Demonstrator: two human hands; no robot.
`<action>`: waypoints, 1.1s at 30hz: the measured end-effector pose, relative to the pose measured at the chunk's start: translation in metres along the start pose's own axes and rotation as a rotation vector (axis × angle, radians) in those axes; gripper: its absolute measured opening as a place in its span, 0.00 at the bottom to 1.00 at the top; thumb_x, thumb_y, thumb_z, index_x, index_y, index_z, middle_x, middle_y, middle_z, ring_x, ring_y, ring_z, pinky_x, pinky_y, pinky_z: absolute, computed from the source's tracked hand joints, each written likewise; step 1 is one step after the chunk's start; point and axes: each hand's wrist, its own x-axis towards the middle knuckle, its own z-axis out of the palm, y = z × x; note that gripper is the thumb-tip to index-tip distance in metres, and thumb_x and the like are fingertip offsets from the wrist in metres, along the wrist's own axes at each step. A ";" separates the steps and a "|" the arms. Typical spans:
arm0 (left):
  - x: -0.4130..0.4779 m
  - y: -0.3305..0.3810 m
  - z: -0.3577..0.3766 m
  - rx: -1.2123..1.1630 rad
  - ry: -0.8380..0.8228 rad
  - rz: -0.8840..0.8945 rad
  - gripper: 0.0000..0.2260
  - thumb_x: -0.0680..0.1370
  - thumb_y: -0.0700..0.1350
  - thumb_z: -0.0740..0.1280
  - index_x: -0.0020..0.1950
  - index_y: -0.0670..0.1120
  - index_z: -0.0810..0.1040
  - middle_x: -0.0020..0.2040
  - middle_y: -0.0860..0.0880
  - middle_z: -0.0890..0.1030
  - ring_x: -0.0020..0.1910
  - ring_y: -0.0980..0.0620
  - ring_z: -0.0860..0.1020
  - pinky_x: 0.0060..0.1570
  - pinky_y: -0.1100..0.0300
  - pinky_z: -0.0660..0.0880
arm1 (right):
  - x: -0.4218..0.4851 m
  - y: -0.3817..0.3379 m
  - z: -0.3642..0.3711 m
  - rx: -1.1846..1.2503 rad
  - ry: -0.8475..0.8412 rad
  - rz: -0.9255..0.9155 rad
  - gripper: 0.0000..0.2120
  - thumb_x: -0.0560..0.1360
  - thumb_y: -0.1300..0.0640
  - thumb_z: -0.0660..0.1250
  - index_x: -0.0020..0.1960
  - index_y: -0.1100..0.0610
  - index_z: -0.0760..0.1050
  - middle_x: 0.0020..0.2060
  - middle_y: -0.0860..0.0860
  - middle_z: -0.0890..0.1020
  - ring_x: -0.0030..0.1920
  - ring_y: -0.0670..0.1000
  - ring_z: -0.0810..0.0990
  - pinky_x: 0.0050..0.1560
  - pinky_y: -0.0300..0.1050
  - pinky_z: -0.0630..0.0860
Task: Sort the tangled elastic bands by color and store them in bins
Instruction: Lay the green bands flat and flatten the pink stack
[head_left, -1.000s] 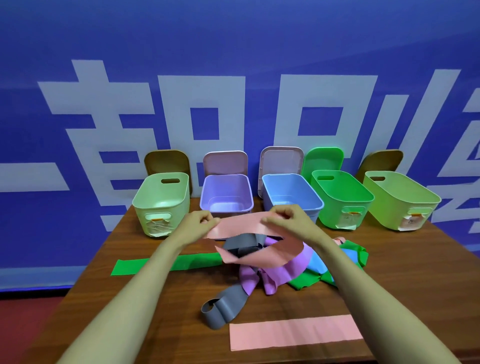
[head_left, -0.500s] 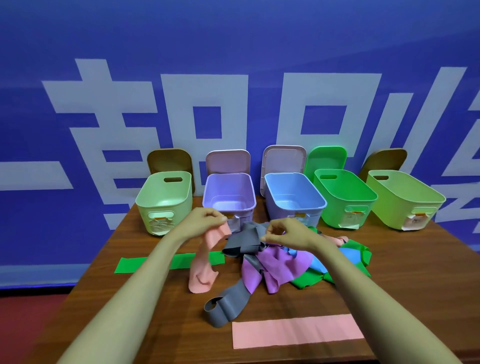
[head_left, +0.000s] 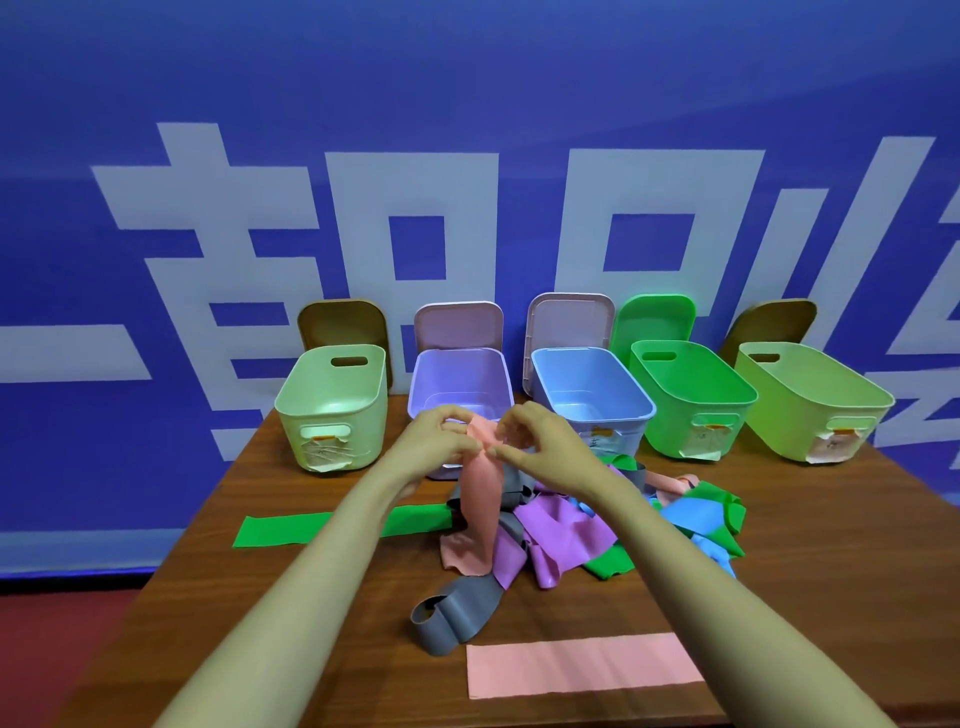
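Note:
A pink elastic band (head_left: 480, 499) hangs down from my two hands over the pile. My left hand (head_left: 434, 441) pinches its top edge, and my right hand (head_left: 537, 441) pinches the same edge right beside it. Below lies a tangled pile (head_left: 597, 530) of purple, grey, blue and green bands. A grey band (head_left: 457, 610) curls out toward me. A flat pink band (head_left: 582, 665) lies near the front edge and a flat green band (head_left: 280, 530) lies to the left. Behind stand a pale green bin (head_left: 332, 410), a lilac bin (head_left: 460, 379), a blue bin (head_left: 592, 400), a green bin (head_left: 691, 400) and a lime bin (head_left: 810, 405).
The bins stand in a row along the back of the wooden table (head_left: 831, 545), each with its lid (head_left: 343, 322) leaning on the blue wall behind. Paper labels are stuck on the bin fronts. The table's left edge drops to a red floor.
My right hand has left the pile and joined my left hand at the top of the pink band. The band now hangs in front of me over the pile instead of to the left.

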 end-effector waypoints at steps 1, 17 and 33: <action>-0.001 0.002 0.000 -0.008 0.018 0.014 0.14 0.70 0.30 0.67 0.52 0.44 0.74 0.41 0.45 0.81 0.39 0.50 0.79 0.46 0.56 0.77 | 0.000 -0.001 -0.001 -0.008 0.030 -0.015 0.09 0.71 0.53 0.72 0.47 0.57 0.77 0.38 0.41 0.73 0.39 0.42 0.72 0.44 0.38 0.71; -0.014 0.016 0.003 0.158 0.168 0.372 0.05 0.73 0.42 0.72 0.41 0.51 0.81 0.35 0.54 0.80 0.34 0.55 0.76 0.42 0.58 0.75 | 0.000 -0.029 -0.039 0.097 0.068 -0.001 0.08 0.73 0.58 0.68 0.49 0.54 0.71 0.38 0.50 0.79 0.37 0.53 0.80 0.41 0.49 0.79; -0.004 0.007 0.009 0.041 -0.098 0.238 0.07 0.76 0.40 0.68 0.53 0.47 0.78 0.47 0.46 0.84 0.44 0.51 0.82 0.45 0.57 0.79 | 0.043 -0.061 -0.077 0.086 0.222 0.002 0.06 0.78 0.55 0.63 0.48 0.56 0.77 0.40 0.48 0.79 0.40 0.48 0.75 0.42 0.34 0.70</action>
